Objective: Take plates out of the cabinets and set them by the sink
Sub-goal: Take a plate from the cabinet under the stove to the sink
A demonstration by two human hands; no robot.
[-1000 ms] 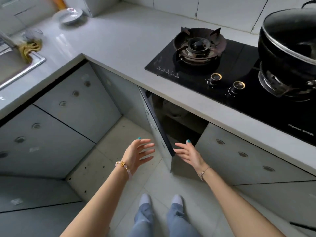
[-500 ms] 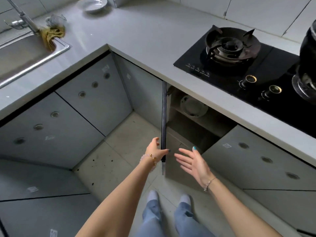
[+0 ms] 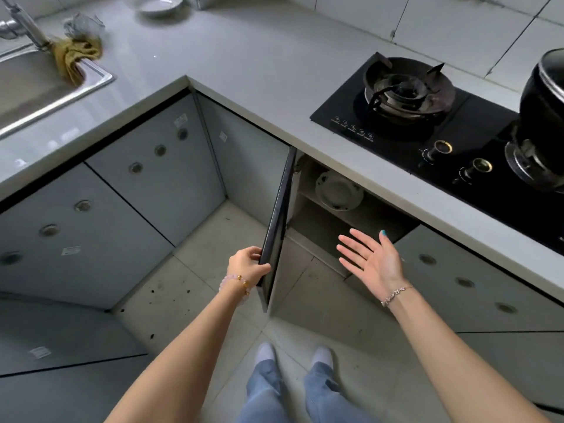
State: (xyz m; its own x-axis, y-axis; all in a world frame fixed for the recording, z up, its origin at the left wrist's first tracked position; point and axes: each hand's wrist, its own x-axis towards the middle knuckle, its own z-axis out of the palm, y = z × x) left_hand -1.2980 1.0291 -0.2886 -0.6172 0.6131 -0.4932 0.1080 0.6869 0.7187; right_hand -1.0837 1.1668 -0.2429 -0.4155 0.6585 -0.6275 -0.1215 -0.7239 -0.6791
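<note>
Door (image 3: 276, 221) edge sits gripped in my left hand (image 3: 246, 264), held wide so I can reach inside. My right hand (image 3: 374, 259), flat and empty, hovers before the opening, ready for the plates (image 3: 337, 190) at the shelf's (image 3: 306, 196) left end, well apart from the sink (image 3: 97, 79).

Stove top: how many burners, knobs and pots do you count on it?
Burners: 2
Knobs: 2
Pots: 1
Total: 5
</note>
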